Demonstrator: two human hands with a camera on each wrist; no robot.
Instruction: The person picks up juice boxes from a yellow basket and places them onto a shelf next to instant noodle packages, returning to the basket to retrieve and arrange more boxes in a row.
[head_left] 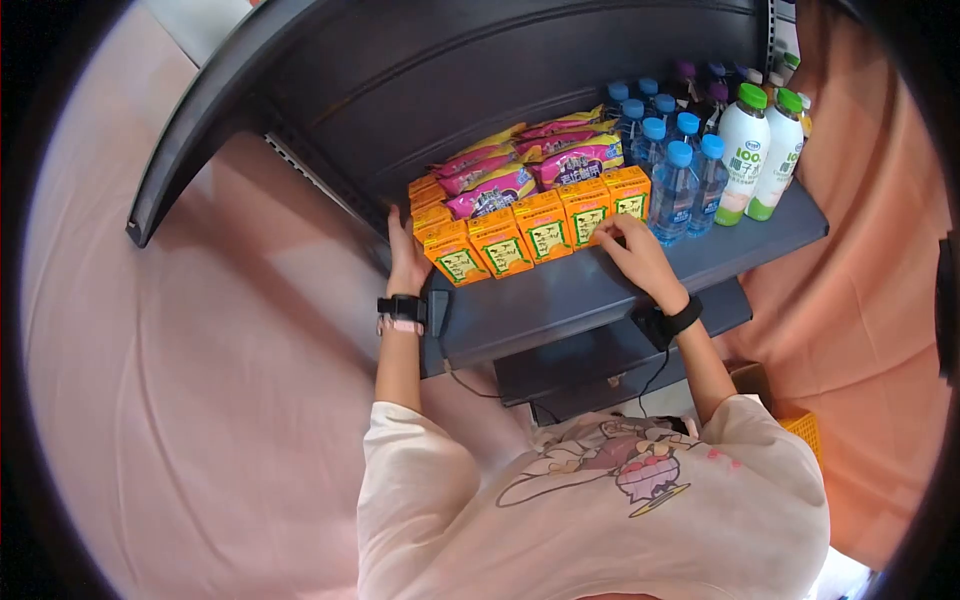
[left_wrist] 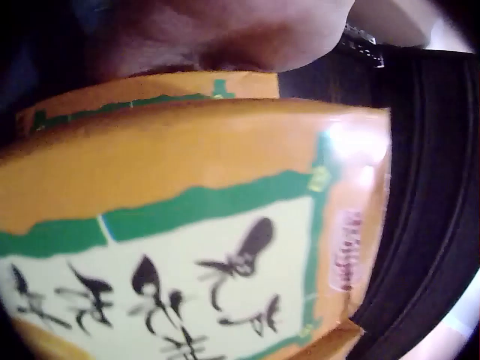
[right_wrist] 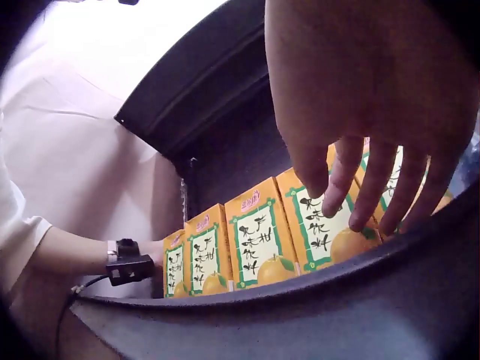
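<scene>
Orange drink cartons (head_left: 547,235) with green-framed labels stand in a front row on the dark shelf, with more behind at the left end. My left hand (head_left: 403,250) lies along the left side of the cartons, fingers pointing toward the back. In the left wrist view, one carton (left_wrist: 187,225) fills the foreground and part of the left hand (left_wrist: 240,37) shows above it. My right hand (head_left: 640,255) is at the front of the row's right end. Its fingers hang slightly bent and apart before the carton faces (right_wrist: 322,217) in the right wrist view.
Pink snack bags (head_left: 580,163) lie behind the front cartons. To their right stand blue-capped water bottles (head_left: 676,190) and white bottles with green caps (head_left: 745,155). A lower shelf (head_left: 620,360) juts out below, and a yellow basket (head_left: 803,432) sits at lower right.
</scene>
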